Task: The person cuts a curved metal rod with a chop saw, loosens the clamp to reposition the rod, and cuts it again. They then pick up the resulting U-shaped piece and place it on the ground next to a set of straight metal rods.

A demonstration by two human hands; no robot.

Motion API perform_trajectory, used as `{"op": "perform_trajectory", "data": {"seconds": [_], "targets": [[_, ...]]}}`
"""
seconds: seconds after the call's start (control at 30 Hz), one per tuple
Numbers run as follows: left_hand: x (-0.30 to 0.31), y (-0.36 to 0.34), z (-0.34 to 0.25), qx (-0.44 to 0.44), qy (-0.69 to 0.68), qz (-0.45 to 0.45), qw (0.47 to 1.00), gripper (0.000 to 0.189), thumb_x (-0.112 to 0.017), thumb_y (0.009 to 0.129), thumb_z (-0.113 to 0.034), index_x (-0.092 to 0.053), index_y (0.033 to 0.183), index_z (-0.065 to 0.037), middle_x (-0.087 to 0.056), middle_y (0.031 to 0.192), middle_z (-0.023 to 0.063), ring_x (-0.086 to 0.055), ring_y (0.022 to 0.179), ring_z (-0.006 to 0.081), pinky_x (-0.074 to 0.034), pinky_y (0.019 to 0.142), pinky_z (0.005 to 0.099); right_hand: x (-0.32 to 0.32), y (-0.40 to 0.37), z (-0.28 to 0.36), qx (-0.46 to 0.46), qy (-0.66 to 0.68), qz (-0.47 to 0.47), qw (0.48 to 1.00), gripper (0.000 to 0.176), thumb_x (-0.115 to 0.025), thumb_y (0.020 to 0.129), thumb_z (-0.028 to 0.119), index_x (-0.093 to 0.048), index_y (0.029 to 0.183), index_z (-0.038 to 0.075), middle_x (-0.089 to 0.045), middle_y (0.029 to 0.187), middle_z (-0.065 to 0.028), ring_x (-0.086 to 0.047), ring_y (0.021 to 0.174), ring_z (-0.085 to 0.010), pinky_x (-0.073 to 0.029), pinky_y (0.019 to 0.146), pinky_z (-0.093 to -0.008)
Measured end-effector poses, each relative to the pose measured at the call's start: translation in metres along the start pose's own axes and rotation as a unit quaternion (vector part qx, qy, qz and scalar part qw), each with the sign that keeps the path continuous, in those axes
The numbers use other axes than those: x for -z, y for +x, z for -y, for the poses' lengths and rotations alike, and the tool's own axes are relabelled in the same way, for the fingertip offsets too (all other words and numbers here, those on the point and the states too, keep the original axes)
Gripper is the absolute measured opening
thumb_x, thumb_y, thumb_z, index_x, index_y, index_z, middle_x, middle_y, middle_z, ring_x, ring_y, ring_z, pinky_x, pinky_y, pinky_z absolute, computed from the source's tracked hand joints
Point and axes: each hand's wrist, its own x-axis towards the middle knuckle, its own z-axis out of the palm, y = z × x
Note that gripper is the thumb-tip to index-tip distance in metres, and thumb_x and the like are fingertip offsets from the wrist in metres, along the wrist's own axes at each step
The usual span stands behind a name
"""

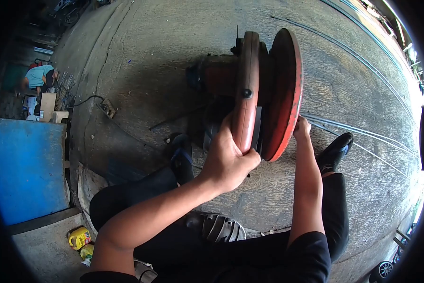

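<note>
Squarely on the concrete floor [174, 47], between the person's black shoes [334, 151], a worn red metal assembly [264, 89] stands on edge: a wide disc [285, 85] with a chipped, brighter rim, a narrower disc [246, 80] just beside it, and a dark rusty hub [212, 75] jutting sideways. The left hand [228, 160] wraps the narrower disc's lower rim, fingers closed round it. The right hand [301, 128] meets the wide disc's lower edge, but I cannot tell its grip because the fingers are hidden.
</note>
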Motion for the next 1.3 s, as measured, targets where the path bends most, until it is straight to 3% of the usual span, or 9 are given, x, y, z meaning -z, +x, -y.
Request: {"op": "perform_trajectory", "data": {"seconds": [0.2,0.27,0.4,0.47,0.73,0.87,0.93,1.03,1.3], "targets": [[0.000,0.000,0.002,-0.010,0.006,-0.005,1.000,0.059,-0.048,0.067,0.013,-0.034,0.123,-0.001,-0.049,0.087,0.0100,-0.047,0.047,0.0090,-0.040,0.039,0.0240,0.003,0.002,-0.003,-0.006,-0.012,0.009,1.000,0.018,-0.052,0.088,0.001,-0.051,0.101,-0.011,-0.058,0.097,-0.0181,-0.064,0.081,-0.0287,-0.061,0.073,-0.0354],[0.000,0.000,0.003,-0.012,0.007,-0.006,1.000,0.059,-0.048,0.067,0.013,-0.035,0.123,-0.001,-0.049,0.088,0.0100,-0.047,0.048,0.0088,-0.040,0.039,0.0239,0.032,0.054,-0.024,0.126,-0.149,0.106,0.975,0.018,-0.053,0.088,0.001,-0.051,0.102,-0.011,-0.058,0.096,-0.0181,-0.064,0.082,-0.0288,-0.061,0.074,-0.0350],[0.001,0.000,0.003,-0.002,0.004,-0.004,1.000,0.059,-0.049,0.067,0.013,-0.035,0.123,-0.001,-0.049,0.089,0.0102,-0.048,0.048,0.0084,-0.040,0.039,0.0235,0.013,0.023,-0.007,0.047,-0.115,0.039,0.991,0.018,-0.053,0.088,0.000,-0.050,0.102,-0.011,-0.058,0.095,-0.0191,-0.064,0.082,-0.0296,-0.061,0.072,-0.0343],[0.001,0.001,0.004,-0.002,0.003,-0.002,1.000,0.059,-0.049,0.067,0.013,-0.035,0.123,-0.001,-0.049,0.090,0.0102,-0.048,0.049,0.0082,-0.040,0.039,0.0233,0.027,0.044,-0.017,0.106,-0.176,0.075,0.976,0.017,-0.053,0.087,0.000,-0.050,0.101,-0.011,-0.058,0.096,-0.0197,-0.064,0.081,-0.0297,-0.061,0.071,-0.0341],[0.002,0.000,0.000,-0.001,0.009,-0.003,1.000,0.059,-0.049,0.067,0.013,-0.036,0.123,-0.001,-0.049,0.093,0.0106,-0.049,0.054,0.0077,-0.041,0.040,0.0228,0.013,0.020,-0.004,0.008,-0.002,0.066,0.998,0.016,-0.050,0.087,-0.001,-0.050,0.100,-0.011,-0.058,0.097,-0.0210,-0.064,0.082,-0.0300,-0.060,0.072,-0.0353],[0.003,0.001,0.000,0.005,0.016,0.005,1.000,0.060,-0.050,0.068,0.013,-0.035,0.125,0.000,-0.048,0.097,0.0108,-0.051,0.060,0.0077,-0.043,0.043,0.0228,0.008,0.007,0.000,0.019,0.002,0.058,0.998,0.016,-0.050,0.087,-0.002,-0.049,0.101,-0.011,-0.058,0.097,-0.0215,-0.064,0.082,-0.0302,-0.060,0.074,-0.0360],[0.001,0.003,0.009,-0.091,0.042,-0.019,0.995,0.060,-0.050,0.068,0.013,-0.036,0.125,0.000,-0.048,0.097,0.0105,-0.051,0.062,0.0080,-0.043,0.043,0.0227,0.008,0.004,-0.001,0.013,0.024,0.073,0.997,0.016,-0.050,0.087,-0.002,-0.049,0.100,-0.011,-0.059,0.095,-0.0213,-0.064,0.081,-0.0299,-0.060,0.074,-0.0355],[-0.001,0.005,0.017,-0.130,0.047,-0.027,0.990,0.060,-0.049,0.069,0.014,-0.034,0.126,-0.001,-0.048,0.095,0.0106,-0.050,0.056,0.0086,-0.042,0.040,0.0232,0.004,0.003,-0.002,0.035,0.009,0.063,0.997,0.017,-0.051,0.087,-0.001,-0.050,0.100,-0.012,-0.059,0.094,-0.0208,-0.064,0.080,-0.0296,-0.060,0.073,-0.0349],[0.000,0.005,0.030,-0.146,0.073,-0.028,0.986,0.059,-0.048,0.070,0.013,-0.034,0.125,-0.002,-0.049,0.093,0.0104,-0.050,0.053,0.0088,-0.041,0.040,0.0235,-0.005,-0.015,0.003,0.030,0.017,0.020,0.999,0.011,-0.053,0.085,-0.001,-0.053,0.094,-0.008,-0.061,0.086,-0.0177,-0.065,0.076,-0.0278,-0.060,0.067,-0.0349]]}}
